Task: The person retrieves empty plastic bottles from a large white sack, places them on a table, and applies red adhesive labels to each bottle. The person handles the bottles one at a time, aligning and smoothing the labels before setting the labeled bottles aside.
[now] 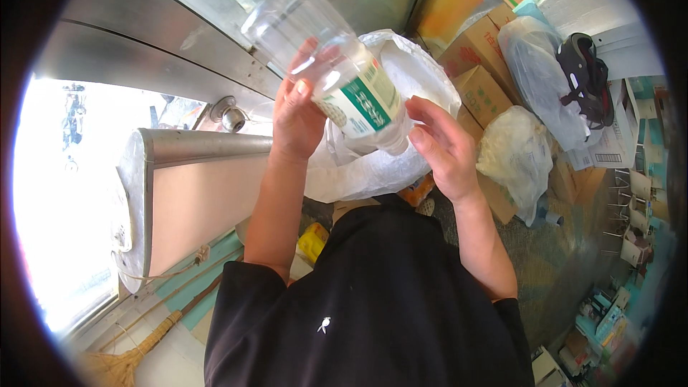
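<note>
A large clear plastic bottle [328, 64] with a green and white label is tilted in the air, its neck pointing down to the right. It looks empty. My left hand [301, 113] grips its side, thumb in front and fingers seen through the plastic. Beside the label and neck, my right hand [443, 148] has its thumb and fingers apart; whether a fingertip touches the bottle cannot be told. Below the bottle, a white woven sack [376, 177] stands with its mouth open. The bottle hides part of the sack's opening.
Cardboard boxes [486, 97] and filled plastic bags [516, 156] stand at the right, with a black helmet [586, 80] above them. A metal-edged panel [209, 177] is at the left. A straw broom [134, 355] lies lower left, a yellow container [313, 242] near my body.
</note>
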Available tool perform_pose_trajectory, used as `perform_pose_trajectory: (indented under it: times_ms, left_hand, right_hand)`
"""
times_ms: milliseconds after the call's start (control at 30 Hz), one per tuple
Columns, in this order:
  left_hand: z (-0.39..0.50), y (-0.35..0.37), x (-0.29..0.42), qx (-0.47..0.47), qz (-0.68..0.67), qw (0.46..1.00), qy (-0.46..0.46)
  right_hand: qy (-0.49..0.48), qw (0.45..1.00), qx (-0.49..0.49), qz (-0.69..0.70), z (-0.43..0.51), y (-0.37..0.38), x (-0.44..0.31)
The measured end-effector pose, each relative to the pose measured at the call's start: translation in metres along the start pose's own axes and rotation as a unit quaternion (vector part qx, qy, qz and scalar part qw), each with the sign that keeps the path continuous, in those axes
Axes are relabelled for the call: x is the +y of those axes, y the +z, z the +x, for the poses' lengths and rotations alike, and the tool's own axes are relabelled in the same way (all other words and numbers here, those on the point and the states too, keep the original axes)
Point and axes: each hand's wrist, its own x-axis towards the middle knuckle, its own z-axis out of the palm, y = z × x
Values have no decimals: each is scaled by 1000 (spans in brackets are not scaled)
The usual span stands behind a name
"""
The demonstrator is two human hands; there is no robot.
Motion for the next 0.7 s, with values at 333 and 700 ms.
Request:
perform_pose_trajectory:
  times_ms: [333,700]
  left_hand:
    - [-16,24,-10,98,-100,989,-48]
    - [-29,37,-18,101,-96,984,-114]
  right_hand:
    - [-13,999,-23,37,-15,12,-26]
    - [-220,949,128,-185,-24,17,-29]
